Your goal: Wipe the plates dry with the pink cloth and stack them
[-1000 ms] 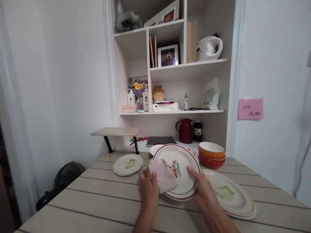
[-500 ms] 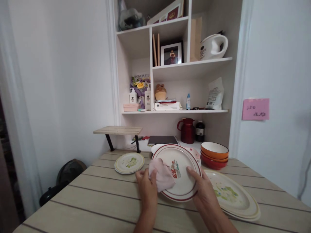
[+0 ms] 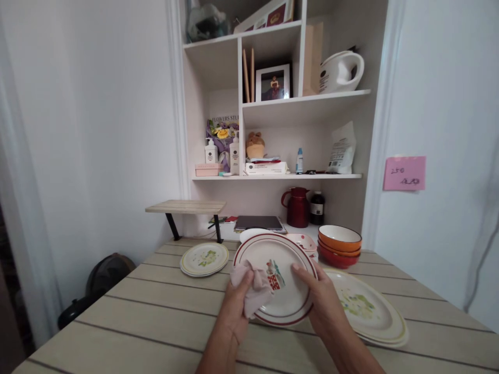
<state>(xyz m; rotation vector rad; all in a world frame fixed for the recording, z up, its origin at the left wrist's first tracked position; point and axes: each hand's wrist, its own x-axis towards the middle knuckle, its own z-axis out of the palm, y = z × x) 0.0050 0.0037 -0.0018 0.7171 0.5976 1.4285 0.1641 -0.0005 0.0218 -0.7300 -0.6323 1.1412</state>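
Observation:
A white plate (image 3: 288, 298) with dark red rim lines and a red and green print is held tilted above the table. My right hand (image 3: 325, 298) grips its right edge, thumb on the face and fingers behind. My left hand (image 3: 237, 301) is closed on a pale pink cloth (image 3: 257, 292), pinching it over the plate's lower left rim. The fingers behind the plate are hidden. To the right, partly behind my right forearm, lie stacked oval plates (image 3: 384, 324) with a green floral print.
Small round plates (image 3: 205, 258) sit stacked at the left. Orange and red bowls (image 3: 339, 241) are stacked at the back right, beside a pink dish (image 3: 303, 241). Behind are a red jug (image 3: 297, 208), a dark bottle (image 3: 317, 208), a laptop (image 3: 259, 223) and a small raised shelf (image 3: 187, 206).
My left hand has turned and bunched the cloth, shifting it down to the plate's lower left rim. The plate has turned slightly in my right hand. The whole view has shifted a little.

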